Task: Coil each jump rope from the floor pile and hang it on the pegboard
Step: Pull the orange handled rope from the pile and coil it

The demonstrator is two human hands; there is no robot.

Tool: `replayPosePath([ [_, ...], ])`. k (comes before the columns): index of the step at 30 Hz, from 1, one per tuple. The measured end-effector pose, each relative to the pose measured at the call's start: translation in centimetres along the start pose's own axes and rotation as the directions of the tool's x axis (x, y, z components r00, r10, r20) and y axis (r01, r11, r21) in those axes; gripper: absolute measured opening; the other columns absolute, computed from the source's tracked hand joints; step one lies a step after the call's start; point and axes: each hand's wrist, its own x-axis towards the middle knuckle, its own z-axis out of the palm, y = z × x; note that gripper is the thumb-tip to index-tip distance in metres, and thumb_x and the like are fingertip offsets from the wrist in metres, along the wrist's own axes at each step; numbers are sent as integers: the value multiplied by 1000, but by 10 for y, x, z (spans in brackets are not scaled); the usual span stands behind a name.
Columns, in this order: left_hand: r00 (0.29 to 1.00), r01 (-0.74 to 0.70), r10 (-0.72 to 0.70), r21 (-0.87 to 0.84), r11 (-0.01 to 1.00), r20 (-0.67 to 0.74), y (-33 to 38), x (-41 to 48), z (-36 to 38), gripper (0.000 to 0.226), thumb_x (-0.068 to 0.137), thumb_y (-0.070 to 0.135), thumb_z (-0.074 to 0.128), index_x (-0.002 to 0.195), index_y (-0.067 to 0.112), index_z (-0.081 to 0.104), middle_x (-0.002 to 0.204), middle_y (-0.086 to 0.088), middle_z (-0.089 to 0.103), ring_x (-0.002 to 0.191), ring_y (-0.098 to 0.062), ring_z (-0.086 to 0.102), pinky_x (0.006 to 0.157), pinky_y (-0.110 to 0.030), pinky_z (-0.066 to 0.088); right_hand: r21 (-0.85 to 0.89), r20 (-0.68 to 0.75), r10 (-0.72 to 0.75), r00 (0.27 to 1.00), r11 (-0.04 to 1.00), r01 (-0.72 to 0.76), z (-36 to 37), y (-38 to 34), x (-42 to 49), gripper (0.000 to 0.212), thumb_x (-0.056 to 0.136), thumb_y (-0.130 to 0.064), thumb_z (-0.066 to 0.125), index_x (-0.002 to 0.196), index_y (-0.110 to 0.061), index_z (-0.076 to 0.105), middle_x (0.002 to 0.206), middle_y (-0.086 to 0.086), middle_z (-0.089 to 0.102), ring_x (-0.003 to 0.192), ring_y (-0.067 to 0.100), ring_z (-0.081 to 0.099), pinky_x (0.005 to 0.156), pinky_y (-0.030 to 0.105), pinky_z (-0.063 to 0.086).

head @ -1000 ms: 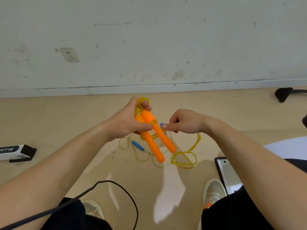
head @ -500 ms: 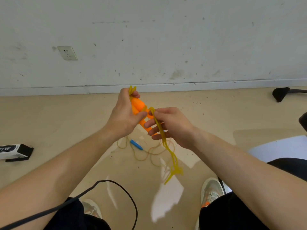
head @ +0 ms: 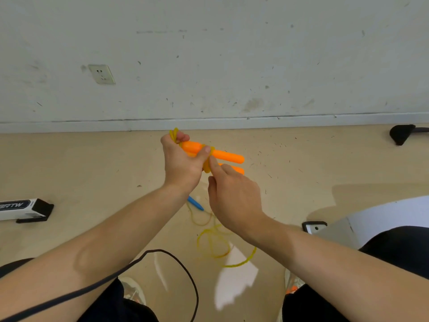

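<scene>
Left hand [head: 181,163] clenched round both orange handles [head: 228,157], held mid-air. Long axis runs left-right, free ends point right. Right hand [head: 234,198] sits just nearer, forefinger on the yellow cord [head: 206,169] wrap. Pinching or only pressing, can't tell. Slack trails down to the near floor.

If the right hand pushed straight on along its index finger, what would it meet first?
The yellow cord wrapped round the orange handles, just beside the thumb of the left hand. The index fingertip of the right hand seems to touch it, though depth is unclear.
</scene>
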Motion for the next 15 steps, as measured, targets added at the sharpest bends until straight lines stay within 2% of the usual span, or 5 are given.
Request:
replayPosePath([
  [4,983,186,-185,-141,972,23,5,-3,3,68,73,21,89,117,20,36,121,2,47,101,-14,62,62,-27,60,-158,-13,-37,999,987,35,7,-4,-3,62,86,-34,55,143,-9,48,88,0,61,75,21,60,53,29,24],
  [7,966,258,-255,-191,947,39,6,-4,2,67,73,7,87,116,18,36,119,2,46,89,-9,62,51,-19,54,-228,41,-68,997,971,76,11,-8,-9,70,77,-36,62,136,1,51,91,6,60,77,24,59,58,35,39],
  [11,962,271,-271,-171,947,22,10,-3,2,67,72,5,85,116,20,37,120,2,47,98,-15,63,56,-25,55,173,139,24,990,984,-48,5,-16,-11,61,94,-26,51,148,-12,29,116,4,52,98,23,55,74,38,48],
  [13,963,263,-269,-188,946,-7,15,1,1,65,73,5,84,116,20,37,122,1,48,94,-13,64,55,-24,55,390,110,130,985,906,-163,2,-17,-12,42,101,-25,45,141,-21,36,110,-2,56,91,17,55,74,39,46],
  [15,960,265,-279,-223,938,-29,19,8,-2,64,74,5,84,115,20,37,121,2,48,91,-13,65,52,-21,55,495,145,231,962,825,-272,2,-15,-12,22,104,-31,39,119,-23,52,88,-7,62,77,14,56,70,40,46],
])
